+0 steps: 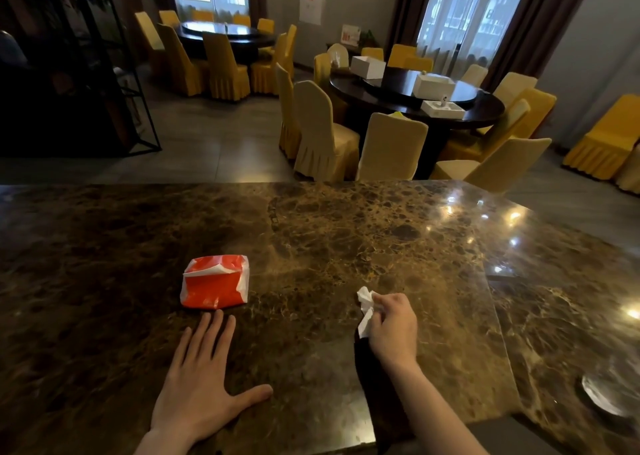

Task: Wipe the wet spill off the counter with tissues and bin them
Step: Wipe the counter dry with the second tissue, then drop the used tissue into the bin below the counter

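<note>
A brown marble counter [329, 233] fills the lower half of the view. On it lies a red and white tissue pack [215, 286], torn open at the top. My left hand [201, 378] rests flat on the counter just below the pack, fingers spread, holding nothing. My right hand [393, 323] is closed around a crumpled white tissue [365, 311], which sticks out to the left of my fingers, at or just above the counter surface. I cannot make out a wet spill on the glossy stone. No bin is in view.
The counter's near edge has a dark notch [377, 385] under my right forearm. A round shiny object [602, 395] sits at the counter's right. Beyond the counter stand round dining tables [415, 98] with yellow-covered chairs [325, 132].
</note>
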A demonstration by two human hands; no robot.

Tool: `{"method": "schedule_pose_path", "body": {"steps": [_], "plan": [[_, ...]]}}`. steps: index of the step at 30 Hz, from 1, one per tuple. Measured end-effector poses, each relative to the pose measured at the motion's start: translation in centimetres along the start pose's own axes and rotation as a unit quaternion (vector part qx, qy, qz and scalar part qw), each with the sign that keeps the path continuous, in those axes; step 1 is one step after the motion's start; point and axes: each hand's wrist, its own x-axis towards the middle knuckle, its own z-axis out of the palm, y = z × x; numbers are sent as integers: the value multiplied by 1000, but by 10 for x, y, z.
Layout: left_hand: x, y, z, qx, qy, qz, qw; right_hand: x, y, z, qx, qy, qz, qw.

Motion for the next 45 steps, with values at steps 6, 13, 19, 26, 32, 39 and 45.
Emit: {"method": "schedule_pose_path", "body": {"steps": [6,13,19,26,32,39,45], "plan": [[0,-1,0,-5,-1,-1,1000,-29,-6,35,-188,-142,-232,944],[0,-2,2,-2,-1,2,1000,-60,-51,46,-183,-150,-411,881],[0,-4,4,-9,10,14,1000,-69,-23,-9,-23,-137,-191,972],[-4,-1,1,-2,10,14,1000,-96,-19,-46,194,-138,81,968],[-16,3,-2,11,38,13,999,-134,-59,-44,222,-216,26,950],[-39,-31,-5,-1,65,-8,998,-185,-68,-17,159,-361,-73,916],[-48,-57,3,3,59,-32,998,-232,-47,29,45,-426,-130,894]]}}
